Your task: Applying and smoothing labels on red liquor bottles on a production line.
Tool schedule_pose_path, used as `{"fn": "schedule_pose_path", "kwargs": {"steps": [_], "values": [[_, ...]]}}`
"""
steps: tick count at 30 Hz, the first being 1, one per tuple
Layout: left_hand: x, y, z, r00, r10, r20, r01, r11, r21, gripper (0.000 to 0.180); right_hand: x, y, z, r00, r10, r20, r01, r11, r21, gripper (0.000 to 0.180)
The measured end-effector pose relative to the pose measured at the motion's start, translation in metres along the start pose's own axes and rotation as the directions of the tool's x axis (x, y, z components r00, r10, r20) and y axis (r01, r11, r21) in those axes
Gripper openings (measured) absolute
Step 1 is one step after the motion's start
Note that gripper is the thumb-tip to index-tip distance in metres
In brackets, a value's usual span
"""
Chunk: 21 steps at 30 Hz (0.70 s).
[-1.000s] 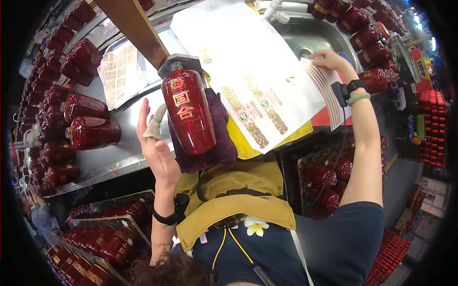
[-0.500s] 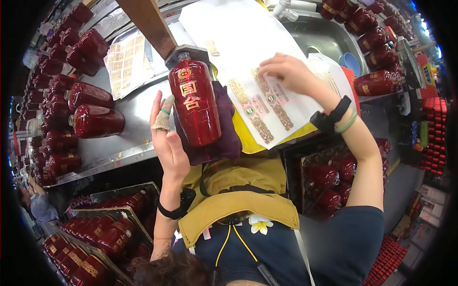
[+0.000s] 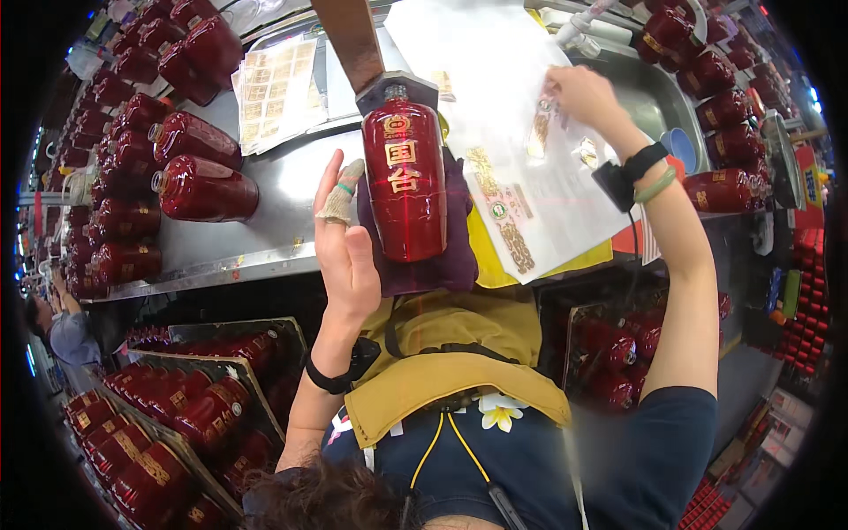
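Dark red glass bottle (image 3: 405,190) lies on its back on a purple cloth (image 3: 458,234), gold front markings facing up, neck pointing away from the person and set at a grey angular block (image 3: 424,92) on the end of a wooden bar (image 3: 349,40). Left hand (image 3: 347,256): fingers extended, grasping nothing, just left of the bottle; fabric sleeve (image 3: 338,203) on one finger; contact with the glass cannot be told. Right hand (image 3: 585,95): fingertips pinched on one end of a gold label strip (image 3: 538,134), slightly blurred, over a white sheet (image 3: 561,212). Second gold strip (image 3: 515,247) lies flat on that sheet, near the bottle's right side. Yellow sheet (image 3: 586,257) shows beneath. Farther out: printed label sheets (image 3: 278,88) to the left, near two lying red bottles (image 3: 209,188); to the right, a metal sink (image 3: 638,93) with a blue bowl (image 3: 678,148).
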<state>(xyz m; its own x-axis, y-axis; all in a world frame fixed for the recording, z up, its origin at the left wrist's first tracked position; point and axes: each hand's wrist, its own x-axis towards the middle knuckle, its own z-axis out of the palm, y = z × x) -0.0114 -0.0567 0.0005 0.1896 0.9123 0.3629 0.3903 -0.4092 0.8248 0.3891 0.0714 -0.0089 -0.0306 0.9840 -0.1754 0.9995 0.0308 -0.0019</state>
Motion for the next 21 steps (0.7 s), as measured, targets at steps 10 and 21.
{"fn": "schedule_pose_path", "kwargs": {"steps": [10,21], "values": [[0.001,-0.008,-0.004,0.997,0.063,0.043,-0.062,0.997,-0.043,0.065,0.049,0.086,0.016,0.941,0.111,0.32,-0.253,0.858,0.447,0.061],[0.01,0.044,0.009,0.965,0.042,0.258,-0.174,0.839,0.515,0.085,-0.011,0.063,-0.027,0.904,0.36,-0.229,-0.292,0.913,0.284,0.048]]}}
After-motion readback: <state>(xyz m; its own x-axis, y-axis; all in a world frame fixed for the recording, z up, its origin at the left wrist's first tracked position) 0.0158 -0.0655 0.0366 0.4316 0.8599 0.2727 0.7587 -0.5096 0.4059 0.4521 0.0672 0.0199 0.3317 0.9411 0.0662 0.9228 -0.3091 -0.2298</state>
